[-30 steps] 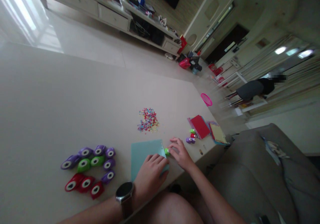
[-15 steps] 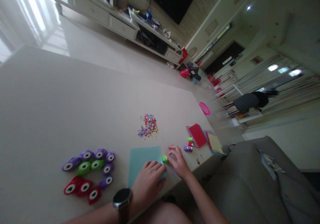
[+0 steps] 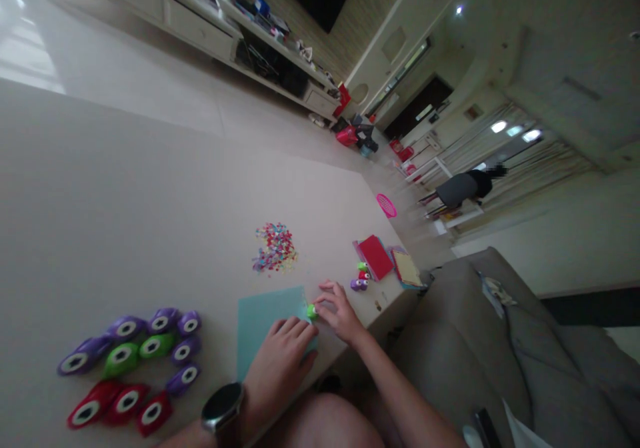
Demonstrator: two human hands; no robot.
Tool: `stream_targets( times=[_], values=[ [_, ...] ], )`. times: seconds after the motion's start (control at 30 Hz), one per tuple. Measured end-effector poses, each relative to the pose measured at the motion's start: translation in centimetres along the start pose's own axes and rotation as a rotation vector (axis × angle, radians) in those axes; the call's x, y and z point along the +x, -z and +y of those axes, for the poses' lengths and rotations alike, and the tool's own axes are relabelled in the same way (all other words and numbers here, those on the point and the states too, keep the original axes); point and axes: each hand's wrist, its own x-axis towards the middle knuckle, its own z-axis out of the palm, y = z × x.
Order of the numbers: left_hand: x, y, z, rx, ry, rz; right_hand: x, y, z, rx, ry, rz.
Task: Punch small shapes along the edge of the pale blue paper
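Observation:
My left hand (image 3: pixel 287 348), with a watch (image 3: pixel 223 405) on its wrist, rests over a light-blue sheet of paper (image 3: pixel 257 315) on the table. Its fingers lie across the sheet, thumb apart from them. At the paper's right edge, my right hand (image 3: pixel 340 311) has thumb and fingers closed on a small green craft punch (image 3: pixel 311 311). Whether the paper sits in the punch's slot is too small to tell. Behind the sheet lies a loose pile of coloured paper bits (image 3: pixel 276 247).
Several larger purple, green and red punches (image 3: pixel 125 328) stand at the left. Small punches (image 3: pixel 361 278) sit by a red stack of paper (image 3: pixel 376 257) and a cream stack (image 3: pixel 407 268) near the right edge. A grey sofa (image 3: pixel 450 341) adjoins; a person (image 3: pixel 465 188) bends over far back.
The view has shifted, so everything appears further left. My right hand still holds the green punch at the paper's edge, and my left hand stays on the sheet.

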Motion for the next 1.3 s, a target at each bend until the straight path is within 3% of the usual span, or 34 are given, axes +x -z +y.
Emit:
stream_targets(
  times=[0.33,0.67,1.3],
  values=[
    [-0.2,0.2,0.1,0.103,-0.048,-0.042,0.2,0.8,0.2,-0.022,0.022,-0.060],
    [-0.2,-0.2,-0.4,0.111,-0.119,0.057,0.0,1.1,-0.4,-0.018,0.010,-0.055],
    [-0.1,-0.2,-0.3,0.100,-0.072,0.086,0.3,1.8,-0.5,-0.003,0.008,-0.084]
  ],
)
